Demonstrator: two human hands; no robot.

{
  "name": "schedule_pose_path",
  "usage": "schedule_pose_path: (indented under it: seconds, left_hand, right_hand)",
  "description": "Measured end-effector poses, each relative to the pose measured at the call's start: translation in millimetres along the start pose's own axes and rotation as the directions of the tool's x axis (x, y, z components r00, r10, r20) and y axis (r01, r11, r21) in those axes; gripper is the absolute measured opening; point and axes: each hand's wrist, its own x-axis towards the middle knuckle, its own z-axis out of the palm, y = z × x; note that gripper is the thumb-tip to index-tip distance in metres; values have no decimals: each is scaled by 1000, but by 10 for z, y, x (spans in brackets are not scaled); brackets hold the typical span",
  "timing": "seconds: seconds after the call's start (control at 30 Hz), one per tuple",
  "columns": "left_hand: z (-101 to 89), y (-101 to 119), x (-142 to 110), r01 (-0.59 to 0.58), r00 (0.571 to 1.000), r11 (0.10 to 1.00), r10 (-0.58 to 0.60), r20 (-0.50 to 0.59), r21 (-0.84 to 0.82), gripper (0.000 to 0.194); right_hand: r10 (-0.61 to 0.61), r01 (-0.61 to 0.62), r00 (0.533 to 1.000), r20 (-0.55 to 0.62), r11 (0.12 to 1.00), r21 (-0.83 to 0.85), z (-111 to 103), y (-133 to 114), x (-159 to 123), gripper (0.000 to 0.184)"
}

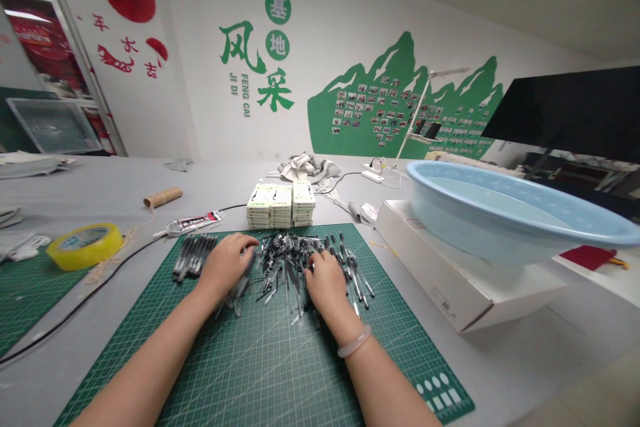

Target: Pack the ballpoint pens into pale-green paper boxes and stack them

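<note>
A loose heap of black and clear pens, caps and thin pen parts lies on a green cutting mat. My left hand reaches to the heap's left side, its fingers bent and the thumb apart from them; pens lie beside and partly under it. To its left, a row of pens sits side by side. At the heap's right part is my right hand, fingers curled in among the pens. What its fingertips grip, if anything, is hidden. More pens lie scattered to its right.
Stacked small white-green boxes stand behind the heap. A glue tube, a yellow tape roll and a cardboard tube are at left. At right, a blue basin rests on a white carton. A black cable crosses the table.
</note>
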Motion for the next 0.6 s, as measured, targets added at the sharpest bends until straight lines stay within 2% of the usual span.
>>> schedule_pose_path:
  seconds: [0.13,0.3,0.6]
  left_hand:
    - [123,65,-29,-3,989,996,16,148,-85,20]
    - [171,69,-59,21,952,992,17,304,-121,14]
    - [224,113,-93,-14,934,999,26,356,-36,12]
  right_hand:
    - [-21,23,1000,23,995,-99,-13,-65,-23,13]
    - [-47,51,998,32,987,-154,-14,-103,-24,13]
    - [-61,66,998,29,975,-211,26,-120,-39,11]
